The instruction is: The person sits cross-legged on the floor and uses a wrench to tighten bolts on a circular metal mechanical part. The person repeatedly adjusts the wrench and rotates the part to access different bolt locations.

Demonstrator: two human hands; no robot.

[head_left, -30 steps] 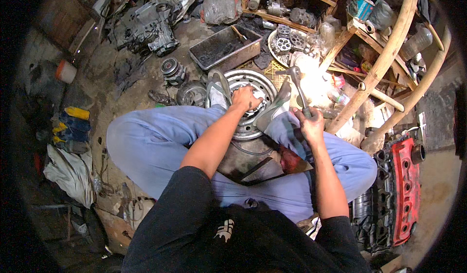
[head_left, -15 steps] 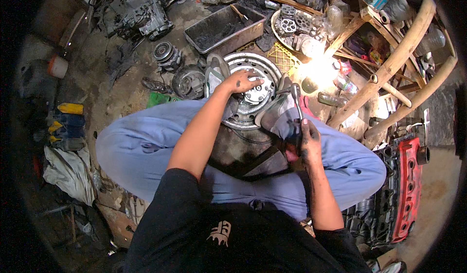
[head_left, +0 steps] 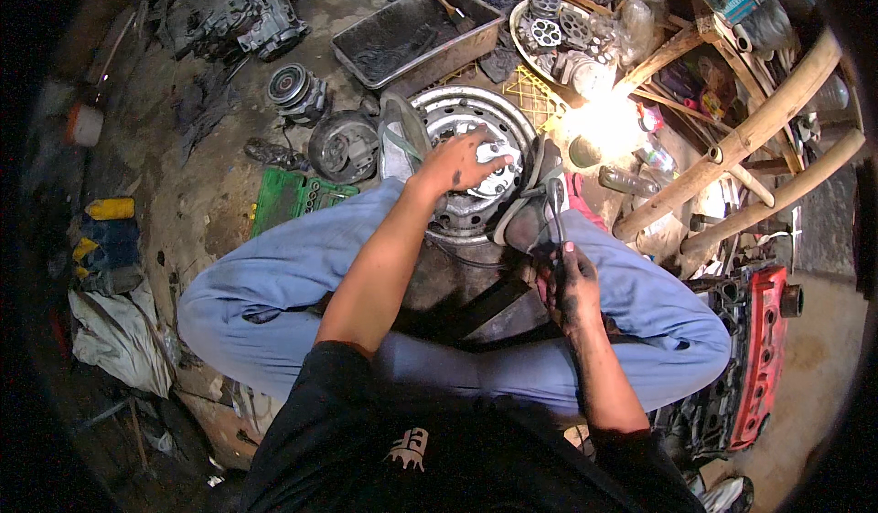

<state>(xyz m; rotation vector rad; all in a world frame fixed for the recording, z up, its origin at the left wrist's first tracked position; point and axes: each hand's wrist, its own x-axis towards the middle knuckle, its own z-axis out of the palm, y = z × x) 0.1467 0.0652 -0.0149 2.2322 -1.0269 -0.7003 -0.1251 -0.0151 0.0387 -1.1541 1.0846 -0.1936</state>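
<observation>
My left hand (head_left: 465, 159) lies over a round silver metal housing (head_left: 501, 180), its fingers curled around the top and side. The housing sits in the middle of a steel wheel rim (head_left: 465, 229) that stands between my shoes. In my right hand (head_left: 577, 292), fingers wrapped around the handle, is a ratchet wrench (head_left: 556, 204) held with its head pointing up and away from me. It is apart from the housing, above my right shoe (head_left: 529, 225). The lower end of the handle is hidden by the hand.
Left of the rim are a pulley unit (head_left: 291, 90), a round dark casing (head_left: 344, 147) and a green socket case (head_left: 294, 198). Beyond stands a black tray (head_left: 366, 67) with a brush. A bright lamp (head_left: 599, 129) shines near wooden poles (head_left: 732, 143). A red-topped engine part (head_left: 761, 358) lies right.
My view has shifted slightly, showing more of the green case. My left hand has moved a little over the housing. The ratchet wrench stays in my right hand, slightly lower.
</observation>
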